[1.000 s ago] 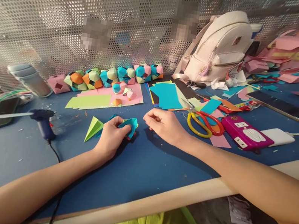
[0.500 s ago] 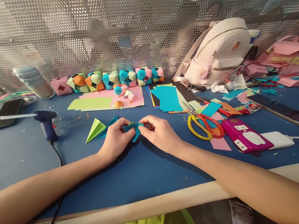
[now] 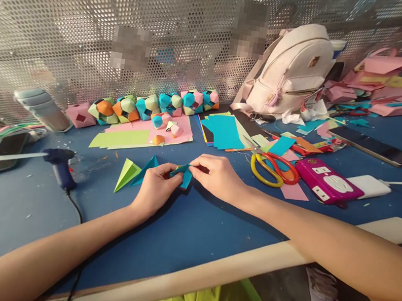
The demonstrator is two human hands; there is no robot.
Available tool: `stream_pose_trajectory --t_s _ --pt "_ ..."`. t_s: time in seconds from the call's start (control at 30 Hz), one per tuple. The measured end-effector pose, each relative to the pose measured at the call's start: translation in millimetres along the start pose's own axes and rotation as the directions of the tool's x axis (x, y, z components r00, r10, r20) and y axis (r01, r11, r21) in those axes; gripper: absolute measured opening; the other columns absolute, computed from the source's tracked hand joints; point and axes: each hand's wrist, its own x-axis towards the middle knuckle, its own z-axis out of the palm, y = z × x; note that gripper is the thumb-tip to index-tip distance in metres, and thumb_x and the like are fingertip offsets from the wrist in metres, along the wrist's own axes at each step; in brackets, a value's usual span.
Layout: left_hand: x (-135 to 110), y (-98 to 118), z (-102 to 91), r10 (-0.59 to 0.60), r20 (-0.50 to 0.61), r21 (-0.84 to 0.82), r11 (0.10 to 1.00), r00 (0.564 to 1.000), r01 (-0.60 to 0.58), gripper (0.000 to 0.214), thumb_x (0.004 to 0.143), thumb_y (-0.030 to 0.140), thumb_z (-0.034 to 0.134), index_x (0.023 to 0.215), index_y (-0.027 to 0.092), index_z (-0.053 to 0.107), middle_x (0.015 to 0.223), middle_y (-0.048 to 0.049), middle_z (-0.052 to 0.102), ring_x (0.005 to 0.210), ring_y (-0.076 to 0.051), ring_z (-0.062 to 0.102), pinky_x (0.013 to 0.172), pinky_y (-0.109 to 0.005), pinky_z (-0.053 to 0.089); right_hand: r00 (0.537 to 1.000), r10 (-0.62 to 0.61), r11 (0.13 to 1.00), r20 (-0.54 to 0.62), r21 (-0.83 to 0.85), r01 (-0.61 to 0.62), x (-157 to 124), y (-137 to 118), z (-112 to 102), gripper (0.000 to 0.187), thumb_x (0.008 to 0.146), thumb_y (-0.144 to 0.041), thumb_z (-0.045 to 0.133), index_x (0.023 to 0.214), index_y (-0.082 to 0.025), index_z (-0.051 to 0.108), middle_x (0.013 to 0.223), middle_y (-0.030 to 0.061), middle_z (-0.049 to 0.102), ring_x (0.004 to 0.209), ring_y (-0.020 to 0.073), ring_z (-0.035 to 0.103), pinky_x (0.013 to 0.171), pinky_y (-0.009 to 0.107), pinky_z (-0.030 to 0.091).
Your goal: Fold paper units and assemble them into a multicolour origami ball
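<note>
Between my two hands, just above the blue table (image 3: 153,250), is a small folded piece of blue paper (image 3: 186,179). My left hand (image 3: 156,187) pinches its left side between thumb and fingers. The fingertips of my right hand (image 3: 215,176) pinch its upper right edge. Part of the paper is hidden behind my fingers. Left of my left hand lie a folded green paper piece (image 3: 127,175) and a folded blue paper piece (image 3: 147,169), standing up from the table in ridges.
A glue gun (image 3: 61,166) with a cord lies at left, near a phone (image 3: 5,154) and a tumbler (image 3: 43,108). Folded paper balls (image 3: 126,109) line the back. Scissors (image 3: 270,170), a purple power strip (image 3: 329,182) and a backpack (image 3: 295,71) stand at right.
The blue paper between my hands has turned slightly, showing a flatter flap hanging down. My right fingers have shifted a little on its edge. At the far right edge, part of a hand has appeared.
</note>
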Motion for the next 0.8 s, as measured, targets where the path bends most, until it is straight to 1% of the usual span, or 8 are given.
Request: stream_pose_trajectory --t_s 0.13,0.23,0.37,0.47,0.53,0.63,0.7,0.8 --pt "0.1 -0.4 0.2 -0.010 0.024 0.032 0.999 1.000 0.009 0.010 0.071 0.024 0.061 0.069 0.018 0.068 0.057 0.0011 0.067 0.056 -0.015 0.060 0.055 -0.023 0.043 1.000 -0.004 1.000 0.005 0.011 0.003 0.0 1.3 0.9 0.014 0.082 -0.012 0.056 0.072 -0.016 0.066 0.070 0.0033 0.063 0.062 0.0117 0.053 0.060 0.023 0.040" --pt "-0.2 0.2 0.5 -0.023 0.029 0.030 0.999 0.999 0.023 0.009 0.071 0.023 0.061 0.070 0.018 0.068 0.056 0.0015 0.066 0.055 -0.015 0.060 0.055 -0.023 0.044 1.000 0.016 1.000 0.014 0.026 -0.017 0.4 0.2 0.5 0.014 0.081 -0.012 0.056 0.073 -0.015 0.067 0.070 0.0034 0.064 0.061 0.0114 0.054 0.060 0.023 0.040" --pt "0.2 1.9 0.7 -0.034 0.011 0.008 0.999 0.999 0.034 0.009 0.068 0.020 0.060 0.069 0.018 0.068 0.052 0.0027 0.063 0.051 -0.014 0.059 0.053 -0.023 0.044 0.993 0.104 0.992 0.052 0.063 -0.107 1.7 -2.9 -1.0 0.012 0.079 -0.011 0.058 0.073 -0.014 0.068 0.066 0.0018 0.065 0.059 0.0106 0.053 0.057 0.023 0.039" --pt "1.1 2.4 0.3 -0.040 0.002 0.031 0.999 0.999 0.040 0.009 0.067 0.021 0.059 0.069 0.018 0.067 0.051 0.0041 0.061 0.047 -0.012 0.056 0.049 -0.022 0.041 0.975 0.196 0.969 0.107 0.128 -0.209 2.3 -5.0 -1.5 0.011 0.079 -0.014 0.059 0.073 -0.014 0.068 0.063 0.0001 0.064 0.058 0.0104 0.054 0.056 0.022 0.039" --pt "1.5 2.1 -0.2 -0.046 0.013 0.057 0.997 0.999 0.045 0.009 0.068 0.022 0.059 0.069 0.018 0.067 0.051 0.0046 0.060 0.046 -0.012 0.055 0.049 -0.021 0.040 0.963 0.234 0.952 0.135 0.169 -0.255 2.4 -5.4 -1.1 0.009 0.078 -0.017 0.060 0.076 -0.014 0.068 0.063 0.0000 0.064 0.060 0.0107 0.055 0.057 0.022 0.040" --pt "1.4 0.9 -0.8 -0.048 0.041 0.094 0.995 0.998 0.044 0.009 0.069 0.023 0.059 0.069 0.017 0.066 0.048 0.0053 0.057 0.046 -0.011 0.054 0.049 -0.021 0.040 0.956 0.257 0.939 0.143 0.198 -0.282 2.3 -4.9 -0.1 0.008 0.078 -0.020 0.062 0.080 -0.014 0.068 0.066 0.0002 0.064 0.061 0.0107 0.056 0.058 0.022 0.042" --pt "1.2 0.3 -0.8 -0.045 0.050 0.104 0.994 0.998 0.040 0.009 0.070 0.023 0.058 0.069 0.017 0.065 0.048 0.0056 0.056 0.046 -0.011 0.053 0.049 -0.021 0.040 0.954 0.265 0.939 0.144 0.187 -0.289 2.2 -4.5 0.3 0.007 0.077 -0.019 0.062 0.078 -0.014 0.067 0.064 -0.0005 0.063 0.059 0.0100 0.054 0.056 0.022 0.040" --pt "1.2 0.9 0.5 -0.040 0.047 0.071 0.997 0.998 0.037 0.010 0.070 0.023 0.059 0.075 0.017 0.065 0.056 0.0052 0.060 0.046 -0.010 0.054 0.048 -0.021 0.042 0.953 0.265 0.941 0.145 0.177 -0.289 1.5 -4.4 0.6 0.008 0.077 -0.017 0.060 0.073 -0.014 0.066 0.060 -0.0014 0.061 0.057 0.0095 0.051 0.054 0.021 0.037"
